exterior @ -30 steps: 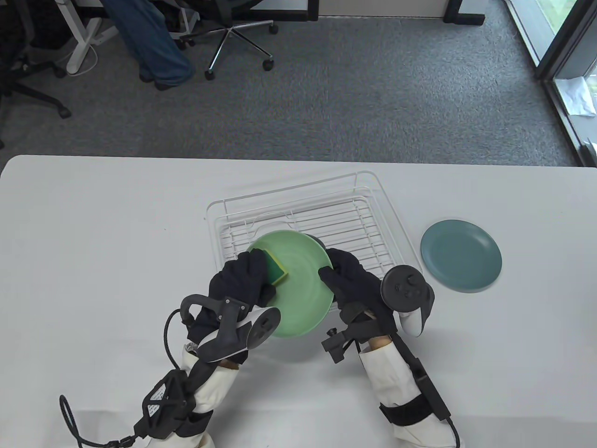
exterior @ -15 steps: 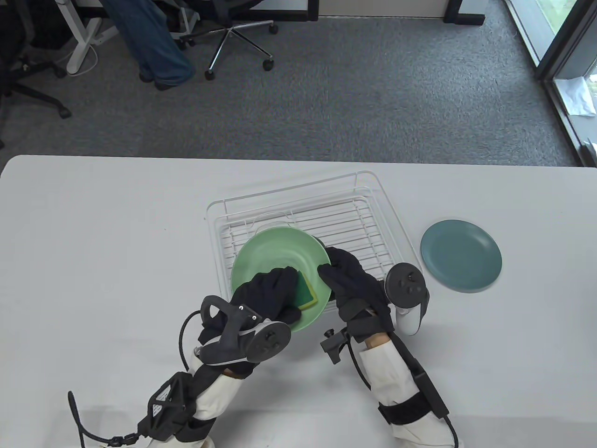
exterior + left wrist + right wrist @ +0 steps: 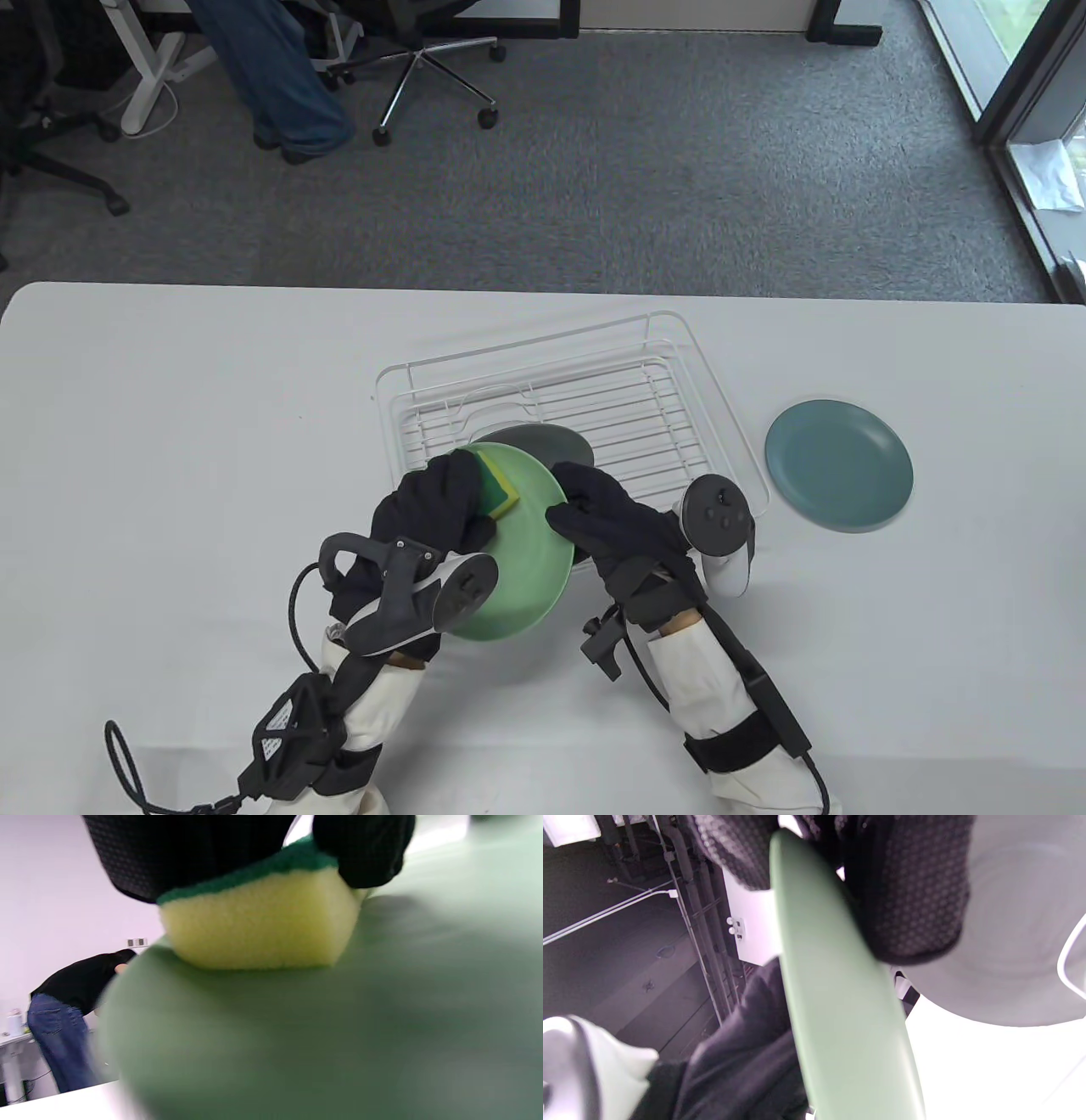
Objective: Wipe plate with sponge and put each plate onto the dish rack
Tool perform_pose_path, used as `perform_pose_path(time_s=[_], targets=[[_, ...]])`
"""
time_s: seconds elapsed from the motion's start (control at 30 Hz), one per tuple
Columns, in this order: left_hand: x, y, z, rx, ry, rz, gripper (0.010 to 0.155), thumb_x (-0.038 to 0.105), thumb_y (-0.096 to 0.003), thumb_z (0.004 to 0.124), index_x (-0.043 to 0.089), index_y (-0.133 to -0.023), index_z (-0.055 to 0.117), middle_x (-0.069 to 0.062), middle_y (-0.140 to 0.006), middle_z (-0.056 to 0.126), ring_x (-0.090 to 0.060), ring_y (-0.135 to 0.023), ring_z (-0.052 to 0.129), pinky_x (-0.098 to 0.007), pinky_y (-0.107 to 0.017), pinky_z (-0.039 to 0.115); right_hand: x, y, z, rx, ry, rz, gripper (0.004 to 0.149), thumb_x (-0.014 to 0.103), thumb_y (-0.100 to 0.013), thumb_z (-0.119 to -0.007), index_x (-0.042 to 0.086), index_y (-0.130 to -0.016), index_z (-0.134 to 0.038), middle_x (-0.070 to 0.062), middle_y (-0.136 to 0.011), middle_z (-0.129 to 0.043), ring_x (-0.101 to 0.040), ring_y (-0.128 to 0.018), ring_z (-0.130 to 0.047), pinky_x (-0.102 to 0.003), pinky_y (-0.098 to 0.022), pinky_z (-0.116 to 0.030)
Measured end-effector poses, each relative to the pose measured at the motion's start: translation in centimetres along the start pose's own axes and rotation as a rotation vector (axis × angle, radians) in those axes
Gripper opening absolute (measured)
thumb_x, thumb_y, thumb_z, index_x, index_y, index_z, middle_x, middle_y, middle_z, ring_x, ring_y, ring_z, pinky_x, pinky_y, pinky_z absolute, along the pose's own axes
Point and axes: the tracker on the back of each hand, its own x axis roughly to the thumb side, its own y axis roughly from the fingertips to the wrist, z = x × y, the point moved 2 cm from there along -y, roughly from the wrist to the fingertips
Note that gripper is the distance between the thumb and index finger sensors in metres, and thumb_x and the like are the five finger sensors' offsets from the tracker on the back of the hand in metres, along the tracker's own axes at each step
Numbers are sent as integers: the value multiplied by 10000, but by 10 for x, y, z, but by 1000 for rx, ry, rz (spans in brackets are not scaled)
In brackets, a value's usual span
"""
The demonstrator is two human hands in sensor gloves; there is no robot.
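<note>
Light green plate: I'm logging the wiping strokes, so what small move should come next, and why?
Probably drag the sponge down across the light green plate. The left hand presses it near the plate's upper edge, most of the face below lies bare, and the right hand holds the rim, tilted.

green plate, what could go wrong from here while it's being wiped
The green plate is tilted in the air, held only at its rim by the right hand; pressure from the sponge in the left hand could slip it free. It hangs just over a gray plate in the dish rack, so a drop could knock or chip both.
</note>
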Motion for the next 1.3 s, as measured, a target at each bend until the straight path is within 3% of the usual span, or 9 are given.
perform_pose_path(time_s=[0.17, 0.33, 0.47, 0.6, 0.8, 1.07, 1.3], targets=[[0, -3, 4, -80, 38, 17, 730, 460, -506, 786, 74, -1108, 640, -194, -1026, 844, -384, -830, 952, -446, -583, 865, -4, 1, 13, -53, -20, -26, 593, 231, -604, -723, -116, -1035, -509, -430, -876, -711, -464, -597, -935, -390, -401, -925], [12, -2, 3, -252, 64, 94, 737, 439, -523, 782, 64, -1132, 607, -209, -1064, 811, -392, -874, 936, -447, -618, 857, -10, 2, 23, -98, -20, -67, 582, 223, -607, -716, -121, -1030, -514, -431, -870, -718, -463, -590, -937, -389, -397, -925], [20, 1, -4, -287, 143, 176, 732, 428, -525, 789, 70, -1136, 604, -212, -1070, 807, -396, -881, 935, -451, -622, 858, -11, 3, 26, -103, -45, -70, 581, 223, -609, -714, -120, -1031, -510, -431, -874, -713, -464, -592, -935, -391, -400, -923], [30, 4, -10, -254, 201, 264, 721, 441, -512, 803, 114, -1128, 620, -181, -1058, 828, -362, -870, 954, -425, -614, 877, -10, 2, 25, -82, -54, -58, 587, 226, -607, -712, -117, -1036, -504, -428, -885, -704, -469, -604, -928, -399, -409, -920], [38, 4, -10, -167, 215, 286, 716, 462, -487, 806, 147, -1106, 630, -161, -1021, 858, -328, -822, 987, -372, -574, 915, -5, 0, 17, -9, -34, -17, 614, 262, -591, -730, -104, -1041, -526, -432, -891, -705, -480, -599, -919, -406, -407, -914], [27, 6, -16, -21, 230, 209, 717, 474, -482, 803, 152, -1098, 629, -165, -1003, 867, -322, -800, 996, -348, -557, 930, -1, -4, 1, 143, -35, 56, 635, 280, -577, -742, -94, -1048, -539, -440, -893, -702, -487, -597, -915, -408, -407, -910], [17, 5, -13, 16, 59, 83, 725, 476, -488, 798, 157, -1111, 607, -167, -1018, 852, -337, -815, 977, -384, -561, 902, 0, -4, 1, 170, -45, 65, 627, 256, -582, -749, -98, -1051, -529, -446, -894, -698, -488, -600, -913, -407, -415, -906]])
